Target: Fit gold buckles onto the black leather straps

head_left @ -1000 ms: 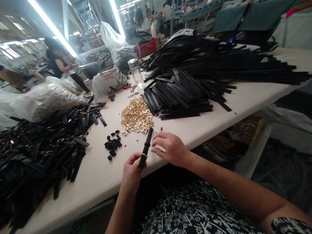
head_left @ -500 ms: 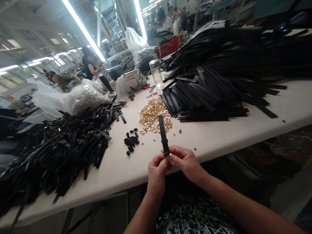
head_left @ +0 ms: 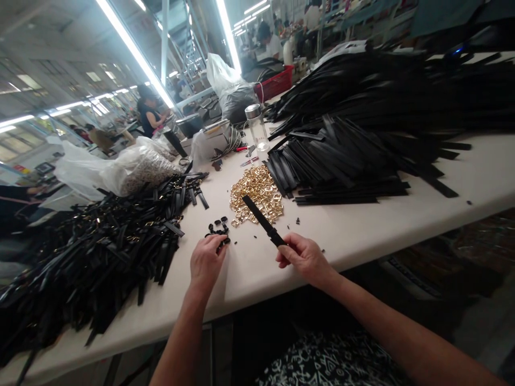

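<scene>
- Finished straps (head_left: 92, 252): big black heap on the left of the table (head_left: 362, 230), gold buckles showing here and there.
- Bag (head_left: 120, 169): clear plastic, far left, behind the heap.
- Loops (head_left: 217, 230): small black cluster near the table's middle; tiny, light, likely easy to scatter, best pinched one at a time.
- Left hand (head_left: 206, 261): palm down, fingertips curled onto the near edge of the loops; whether one is pinched, cannot tell.
- Buckles (head_left: 257, 195): gold pile just beyond the loops; hard metal, probably slippery.
- Strap (head_left: 263, 221): black, thin, pointing up-left over the buckles; looks flexible, light, best held near its end.
- Right hand (head_left: 304, 258): closed, thumb and fingers pinching the strap's near end.
- Bottle (head_left: 256, 126): clear, upright, far middle.
- Cut straps (head_left: 341, 161): loose black stacks, right and far right.
</scene>
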### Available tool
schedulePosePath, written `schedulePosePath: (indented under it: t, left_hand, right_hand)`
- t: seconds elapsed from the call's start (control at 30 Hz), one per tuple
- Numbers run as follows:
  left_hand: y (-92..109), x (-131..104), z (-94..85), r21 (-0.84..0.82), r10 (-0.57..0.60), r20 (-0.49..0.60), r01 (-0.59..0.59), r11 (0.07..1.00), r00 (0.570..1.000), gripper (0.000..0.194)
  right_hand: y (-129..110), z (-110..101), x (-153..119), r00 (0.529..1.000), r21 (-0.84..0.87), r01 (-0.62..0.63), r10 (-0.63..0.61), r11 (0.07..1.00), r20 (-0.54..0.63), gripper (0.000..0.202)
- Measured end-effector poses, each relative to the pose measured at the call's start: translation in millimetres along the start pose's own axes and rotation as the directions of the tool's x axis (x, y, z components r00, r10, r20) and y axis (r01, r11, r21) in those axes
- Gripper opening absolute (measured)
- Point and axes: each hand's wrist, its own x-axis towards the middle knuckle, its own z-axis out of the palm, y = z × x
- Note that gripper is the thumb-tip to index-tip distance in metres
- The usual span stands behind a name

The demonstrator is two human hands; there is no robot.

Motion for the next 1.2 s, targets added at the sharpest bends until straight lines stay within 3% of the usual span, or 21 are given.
schedulePosePath:
  t: [0.13,0.27,0.47,0.53,0.57,0.63,0.7,0.8,0.9,0.97,1.03,1.2]
  left_hand:
    - [-13.5,18.7,0.9,0.126,0.126,0.178,-0.15,0.981,0.976,0.023]
    - [-12.7,28.7,1.2,0.13,0.145,0.216,-0.176,0.976,0.965,0.022]
    - [-5.6,26.6,3.1,0.129,0.103,0.104,-0.117,0.985,0.989,0.023]
    - [1.0,20.3,3.8,0.015,0.019,0.005,-0.019,1.0,1.0,0.024]
    - [6.0,15.9,4.4,-0.119,-0.063,-0.033,0.058,0.991,0.997,0.024]
    - [20.1,5.0,6.8,-0.482,-0.267,-0.007,0.23,0.846,0.964,0.024]
    - [38.9,-7.5,10.8,-0.754,-0.381,0.142,0.349,0.556,0.914,0.028]
    - [70.2,-24.5,17.3,-0.889,-0.392,0.322,0.418,0.187,0.862,0.028]
    - [94.7,-34.9,22.2,-0.904,-0.383,0.397,0.427,-0.008,0.834,0.027]
    - [103.2,-38.7,24.8,-0.906,-0.382,0.407,0.42,-0.052,0.83,0.027]
    - [105.7,-41.3,27.3,-0.912,-0.392,0.388,0.409,-0.034,0.834,0.027]
    - [99.4,-45.4,29.2,-0.913,-0.378,0.3,0.379,0.151,0.876,0.025]
  right_hand:
    - [1.7,-0.2,-0.5,1.0,-0.024,0.002,-0.003,1.0,-0.013,0.024]
    - [-2.1,-0.3,-2.4,1.0,-0.067,0.014,-0.014,0.998,0.002,0.023]
    - [1.6,1.9,-2.5,1.0,-0.065,0.019,-0.019,0.998,-0.012,0.022]
    - [4.1,3.1,-1.7,1.0,-0.058,0.015,-0.016,0.998,-0.016,0.02]
    - [4.7,3.8,-1.7,1.0,-0.059,0.013,-0.014,0.998,-0.018,0.02]
    - [3.9,5.5,-3.1,1.0,-0.066,0.005,-0.007,0.998,-0.021,0.02]
    - [0.5,8.2,-6.7,1.0,-0.07,-0.005,0.005,0.998,-0.011,0.021]
    - [-6.6,13.3,-14.1,1.0,-0.056,-0.016,0.017,0.998,0.017,0.021]
    - [-12.2,16.9,-19.5,1.0,-0.048,-0.017,0.018,0.999,0.021,0.021]
    - [-14.7,17.3,-21.6,1.0,-0.078,-0.014,0.015,0.997,0.018,0.022]
    - [-17.1,16.2,-23.2,1.0,-0.145,0.006,-0.005,0.989,0.008,0.023]
    - [-24.9,12.6,-28.0,0.997,-0.328,0.074,-0.074,0.942,0.013,0.018]
